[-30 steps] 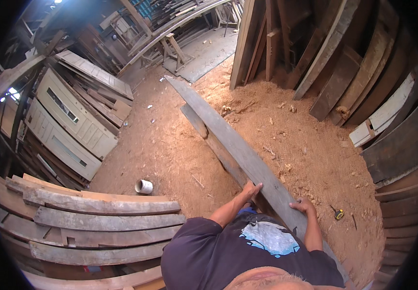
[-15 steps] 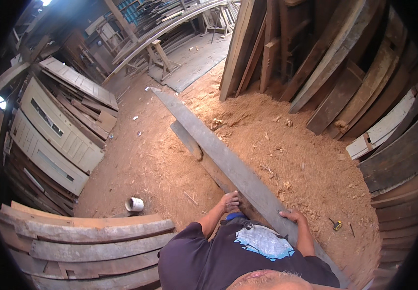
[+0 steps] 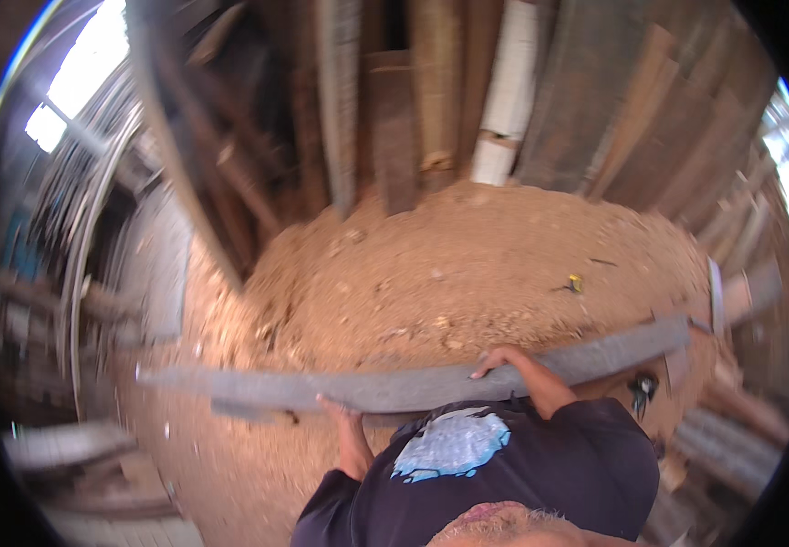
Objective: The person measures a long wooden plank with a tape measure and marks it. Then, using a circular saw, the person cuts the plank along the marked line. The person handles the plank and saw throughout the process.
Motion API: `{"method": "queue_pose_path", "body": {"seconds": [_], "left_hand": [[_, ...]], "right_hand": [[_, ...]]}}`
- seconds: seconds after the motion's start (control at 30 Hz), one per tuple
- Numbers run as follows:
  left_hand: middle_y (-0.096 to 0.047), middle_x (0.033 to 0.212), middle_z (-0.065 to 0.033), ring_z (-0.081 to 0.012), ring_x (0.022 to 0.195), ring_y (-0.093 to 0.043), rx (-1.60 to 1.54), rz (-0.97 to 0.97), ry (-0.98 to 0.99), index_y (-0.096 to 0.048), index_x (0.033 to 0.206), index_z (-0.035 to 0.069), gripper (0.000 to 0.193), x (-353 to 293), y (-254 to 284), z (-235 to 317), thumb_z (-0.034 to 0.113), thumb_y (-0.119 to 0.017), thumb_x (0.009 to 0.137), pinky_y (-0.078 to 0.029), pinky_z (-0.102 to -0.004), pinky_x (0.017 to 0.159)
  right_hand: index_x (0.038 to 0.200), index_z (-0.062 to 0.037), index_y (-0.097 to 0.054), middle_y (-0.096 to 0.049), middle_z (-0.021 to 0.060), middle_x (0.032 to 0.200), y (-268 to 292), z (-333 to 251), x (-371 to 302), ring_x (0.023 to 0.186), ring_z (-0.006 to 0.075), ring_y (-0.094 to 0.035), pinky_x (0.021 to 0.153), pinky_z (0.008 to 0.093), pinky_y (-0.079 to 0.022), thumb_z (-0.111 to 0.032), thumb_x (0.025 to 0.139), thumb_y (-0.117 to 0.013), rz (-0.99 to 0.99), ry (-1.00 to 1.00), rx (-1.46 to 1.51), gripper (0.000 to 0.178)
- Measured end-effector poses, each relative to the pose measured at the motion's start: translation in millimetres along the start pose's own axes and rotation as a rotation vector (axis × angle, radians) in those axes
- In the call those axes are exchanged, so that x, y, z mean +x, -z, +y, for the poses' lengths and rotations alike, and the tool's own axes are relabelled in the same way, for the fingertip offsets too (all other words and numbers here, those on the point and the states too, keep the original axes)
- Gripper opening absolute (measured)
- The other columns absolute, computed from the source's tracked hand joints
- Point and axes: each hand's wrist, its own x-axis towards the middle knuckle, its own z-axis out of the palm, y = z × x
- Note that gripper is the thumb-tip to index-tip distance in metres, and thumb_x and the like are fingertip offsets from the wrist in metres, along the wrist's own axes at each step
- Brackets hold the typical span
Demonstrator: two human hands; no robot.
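A long grey plank [image 3: 413, 390] lies crosswise in front of my body, its right end a little farther away than its left. My left hand [image 3: 343, 415] is at its near edge, the thumb on top and the other fingers hidden below. My right hand [image 3: 502, 357] reaches over the plank and curls round its far edge. Beneath the left part, a second, darker board [image 3: 241, 408] sticks out on the near side. Motion blurs much of the picture, most of all the plank's left end.
Sawdust [image 3: 449, 246] covers the ground beyond the plank, with a yellow and black tape measure [image 3: 575, 283] on it. Tall boards [image 3: 394, 137] lean at the far side, one painted white [image 3: 508, 82]. A dark tool [image 3: 643, 392] sits near the plank's right end. Timber [image 3: 66, 442] lies stacked at lower left.
My view has swung to the right, so the plank now runs across the picture rather than slanting away. The leaning boards are now straight ahead. Both hands are still on the wood.
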Motion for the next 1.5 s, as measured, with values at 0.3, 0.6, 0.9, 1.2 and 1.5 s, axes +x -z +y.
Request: {"method": "queue_pose_path", "body": {"seconds": [0.3,0.6,0.9,1.2,1.5], "left_hand": [[-0.028,0.161,-0.0157,-0.0387,0.146,-0.029,0.092,0.135,-0.022,-0.026,0.156,0.006,0.088,-15.6,-30.3,9.4,0.071,-0.025,0.097,-0.022,-0.0533,0.121],[-0.032,0.159,-0.016,-0.0386,0.144,-0.032,0.081,0.128,-0.033,-0.029,0.155,0.008,0.087,-17.4,-22.8,0.4,0.071,-0.031,0.096,-0.025,-0.0552,0.119],[-0.042,0.152,-0.0139,-0.0379,0.137,-0.04,-0.053,0.134,-0.112,-0.039,0.15,0.011,0.081,-23.6,-0.5,30.4,0.07,-0.041,0.094,-0.03,-0.0561,0.115],[-0.04,0.154,-0.0155,-0.0388,0.138,-0.039,-0.078,0.018,-0.16,-0.035,0.151,0.008,0.083,-19.7,-2.6,33.8,0.07,-0.035,0.096,-0.03,-0.0542,0.116],[-0.03,0.16,-0.0143,-0.0395,0.144,-0.031,-0.171,-0.23,-0.042,-0.027,0.156,0.012,0.091,-34.3,50.1,42.7,0.076,-0.032,0.093,-0.026,-0.0586,0.117]], "right_hand": [[0.112,-0.0082,-0.075,-0.073,0.0113,0.113,-7.1,3.5,-2.0,0.098,0.0281,-0.069,0.085,0.0454,-0.052,-0.061,0.072,-0.081,-0.052,-0.008,0.145,0.067],[0.123,-0.0092,-0.071,-0.07,0.01,0.12,10.1,3.9,15.8,0.105,0.0264,-0.067,0.088,0.0456,-0.053,-0.057,0.073,-0.082,-0.332,-0.151,0.157,0.07],[0.126,-0.0087,-0.069,-0.069,0.0113,0.123,7.1,-12.8,-23.5,0.108,0.0286,-0.065,0.09,0.0455,-0.051,-0.066,0.073,-0.077,-0.189,-0.114,0.119,0.079],[0.139,-0.003,-0.057,-0.061,0.0202,0.136,-23.1,-31.6,-69.1,0.12,0.0356,-0.061,0.101,0.0456,-0.047,-0.079,0.066,-0.071,0.166,-0.093,-0.215,0.107],[0.129,0.0051,-0.06,-0.063,0.0243,0.129,-94.9,-28.2,-94.6,0.118,0.0361,-0.062,0.096,0.0467,-0.049,-0.074,0.067,-0.074,0.159,-0.098,-0.209,0.101]]}}
